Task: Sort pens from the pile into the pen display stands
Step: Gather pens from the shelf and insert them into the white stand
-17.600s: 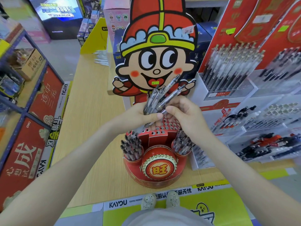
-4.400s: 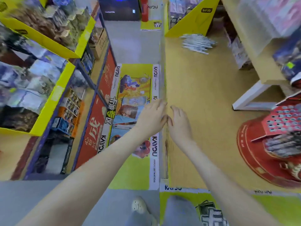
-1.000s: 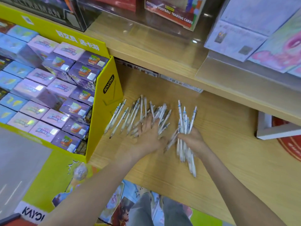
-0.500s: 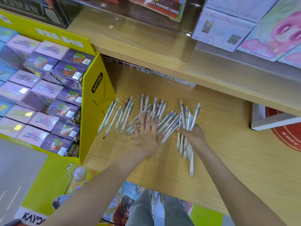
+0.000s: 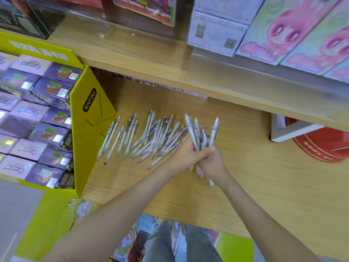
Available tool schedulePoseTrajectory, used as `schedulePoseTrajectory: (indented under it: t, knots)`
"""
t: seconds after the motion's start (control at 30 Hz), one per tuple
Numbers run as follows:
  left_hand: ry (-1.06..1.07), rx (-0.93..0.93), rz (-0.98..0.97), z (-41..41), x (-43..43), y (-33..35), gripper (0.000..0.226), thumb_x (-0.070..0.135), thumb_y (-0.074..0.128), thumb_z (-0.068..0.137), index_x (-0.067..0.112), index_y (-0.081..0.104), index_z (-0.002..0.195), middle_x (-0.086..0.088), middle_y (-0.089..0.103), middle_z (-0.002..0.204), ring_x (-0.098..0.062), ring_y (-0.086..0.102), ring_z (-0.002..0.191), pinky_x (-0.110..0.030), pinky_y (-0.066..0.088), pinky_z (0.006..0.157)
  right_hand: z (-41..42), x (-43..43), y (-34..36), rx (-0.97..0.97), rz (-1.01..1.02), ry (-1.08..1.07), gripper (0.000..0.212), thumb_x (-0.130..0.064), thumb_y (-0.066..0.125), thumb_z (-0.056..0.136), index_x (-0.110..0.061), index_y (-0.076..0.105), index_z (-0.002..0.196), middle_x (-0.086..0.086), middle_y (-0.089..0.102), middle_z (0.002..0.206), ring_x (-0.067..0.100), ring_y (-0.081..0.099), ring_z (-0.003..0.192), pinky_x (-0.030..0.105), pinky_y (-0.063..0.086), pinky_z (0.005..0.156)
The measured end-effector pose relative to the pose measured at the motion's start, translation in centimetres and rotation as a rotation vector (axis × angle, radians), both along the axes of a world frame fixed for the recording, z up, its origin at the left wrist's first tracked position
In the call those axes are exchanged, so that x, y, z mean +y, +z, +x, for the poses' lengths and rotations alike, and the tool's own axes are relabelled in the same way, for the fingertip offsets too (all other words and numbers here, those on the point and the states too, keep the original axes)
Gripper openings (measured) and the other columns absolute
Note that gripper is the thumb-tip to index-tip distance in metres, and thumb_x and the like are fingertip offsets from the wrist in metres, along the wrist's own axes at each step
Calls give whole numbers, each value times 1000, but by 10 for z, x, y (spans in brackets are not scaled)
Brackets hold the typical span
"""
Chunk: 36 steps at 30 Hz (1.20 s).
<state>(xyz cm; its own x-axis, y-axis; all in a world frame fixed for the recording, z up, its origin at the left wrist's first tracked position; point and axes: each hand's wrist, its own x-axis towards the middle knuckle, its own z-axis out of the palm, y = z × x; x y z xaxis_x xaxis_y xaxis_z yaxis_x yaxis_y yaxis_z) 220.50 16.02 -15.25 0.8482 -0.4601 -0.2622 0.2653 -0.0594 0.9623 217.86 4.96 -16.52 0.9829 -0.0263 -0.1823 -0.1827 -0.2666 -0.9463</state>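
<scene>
Yellow bin (image 5: 90, 129) — card boxes (image 5: 49, 133); pens (image 5: 151, 138) loose

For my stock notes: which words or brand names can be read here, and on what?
"KAYOU": yellow display side.
"FOOTBALL TRADING CARDS": top shelf box.
White characters on the display's header, purple boxes, pens, red stand: blurred, unreadable.

White plastic pens (image 5: 143, 140) lie on a matt wood-grain shelf (image 5: 245, 167) beside a glossy yellow cardboard display (image 5: 90, 129).
</scene>
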Motion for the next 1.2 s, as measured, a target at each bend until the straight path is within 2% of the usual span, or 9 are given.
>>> schedulePoseTrajectory:
  t: [0.23,0.4,0.57,0.7,0.83,0.9,1.0,1.07,1.2]
  knots:
    - [-114,-188,-1,-4,2,8,50,7,72,83,39,49,114,19,58,108,-2,57,106,-25,47,94,-11,-8,-8,-119,6,-13,25,-9,61,82,-1,57,105,-10,66,93,6,64,91,20,49,76]
    - [-91,-184,-21,-13,-11,-5,53,8,73,80,34,48,119,1,60,112,-5,58,103,-22,48,89,-22,-20,-16,-76,-14,-8,31,9,57,82,-14,58,101,-18,67,88,0,62,85,20,49,73]
    - [-17,80,-117,-18,-26,-14,38,17,72,83,29,55,114,12,66,101,-10,63,104,-25,48,88,-16,-28,-12,-31,54,-39,29,-5,61,80,-17,61,107,-1,66,98,10,64,91,26,50,76]
    - [2,145,-88,-8,-27,-24,74,46,69,77,11,42,137,-1,57,129,-15,52,125,-33,43,106,-1,-39,-6,74,29,6,34,-5,64,82,-27,61,108,-7,67,97,6,65,90,25,53,76]
    - [-23,291,-134,-5,-26,-25,91,74,49,80,18,28,149,1,39,151,-7,36,138,-21,31,111,11,-47,-10,180,-49,93,27,-11,66,81,-26,59,103,2,68,80,20,66,77,39,54,68]
    - [10,342,-123,-5,-30,-28,80,64,46,89,12,31,148,-4,41,150,-10,40,134,-13,36,104,17,-50,-11,225,-56,158,31,-7,64,81,-22,58,107,3,68,85,18,66,82,37,54,73]
    - [101,434,-160,-8,-34,-37,61,42,68,83,6,52,130,-3,65,117,-23,54,124,-34,43,105,20,-44,-11,211,-66,311,38,-2,60,78,-20,53,110,-5,64,93,-1,63,86,18,51,69]
    - [253,471,-174,-9,-38,-39,28,22,71,84,12,63,109,-5,69,105,-21,61,111,-36,47,99,22,-38,-15,230,-88,356,43,-4,60,74,-22,51,112,-4,64,99,7,64,94,25,55,72]
    - [526,606,-263,-10,-37,-49,49,28,71,82,2,59,121,-18,67,111,-28,66,99,-39,57,78,32,-35,-25,179,-327,488,58,-14,69,77,-12,39,127,3,45,124,19,45,120,25,39,90]
